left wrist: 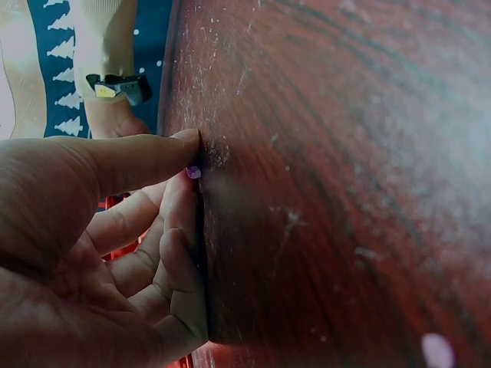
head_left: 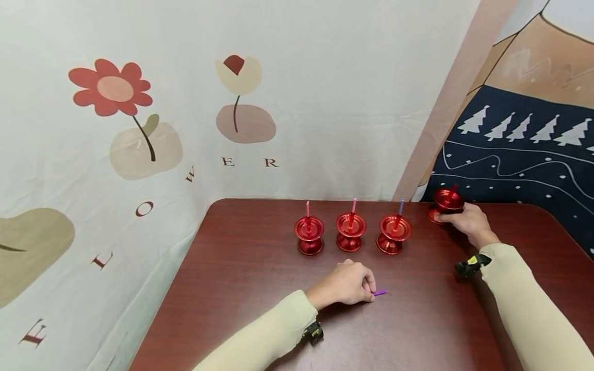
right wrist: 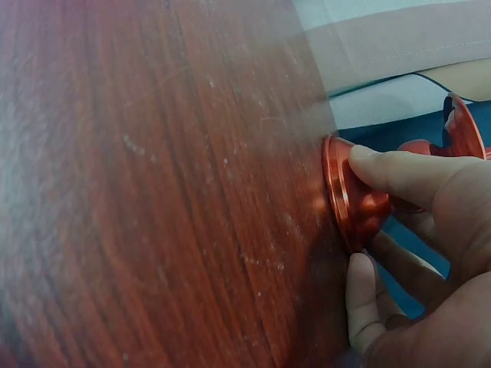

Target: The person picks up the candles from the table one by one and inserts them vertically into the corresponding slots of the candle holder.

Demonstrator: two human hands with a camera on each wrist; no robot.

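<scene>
My left hand [head_left: 350, 283] pinches a thin purple candle [head_left: 381, 292] between thumb and fingers, low over the table. In the left wrist view only the round purple end of that candle [left wrist: 193, 173] shows between the fingertips. At the back right, my right hand [head_left: 472, 222] grips a shiny red candle holder [head_left: 448, 201] by its lower part. The right wrist view has thumb and fingers around the holder's flared base [right wrist: 349, 192], which is at the tabletop. A short red socket rises from its dish, with no candle seen in it.
Three matching red holders stand in a row left of my right hand: one with a pink-red candle [head_left: 308, 209], one with a pink candle [head_left: 354, 205], one with a blue candle [head_left: 401, 207]. The brown table [head_left: 260, 278] meets a printed cloth [head_left: 325, 103] behind.
</scene>
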